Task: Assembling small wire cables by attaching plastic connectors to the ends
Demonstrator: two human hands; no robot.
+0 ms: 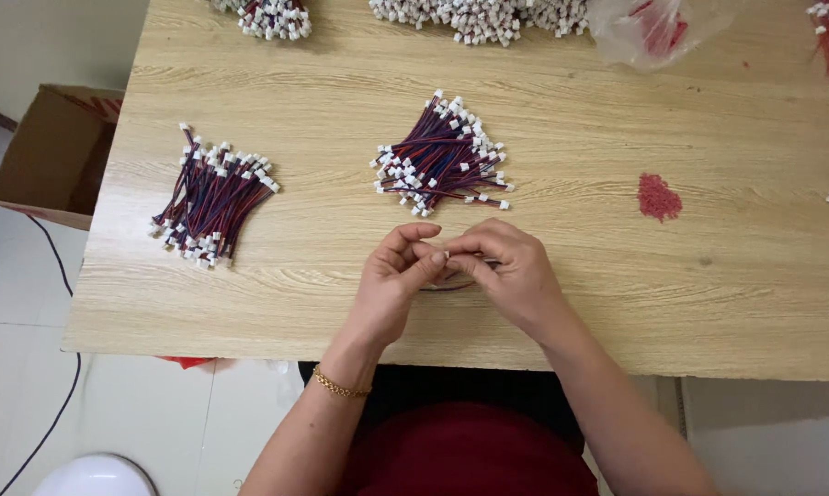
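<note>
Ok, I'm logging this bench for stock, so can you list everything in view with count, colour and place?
wire bundle: one, red and dark wires with white plugs, table left
wire pile: one, same colours, table centre
plug heaps: several, white, far edge
plastic bag: one, clear with red inside, far right
red scraps: one small heap, right
table: one, light wood
cardboard box: one, brown, floor left
bracelet: one, gold, left wrist
left hand, right hand: fingers pinching one small wire together
</note>
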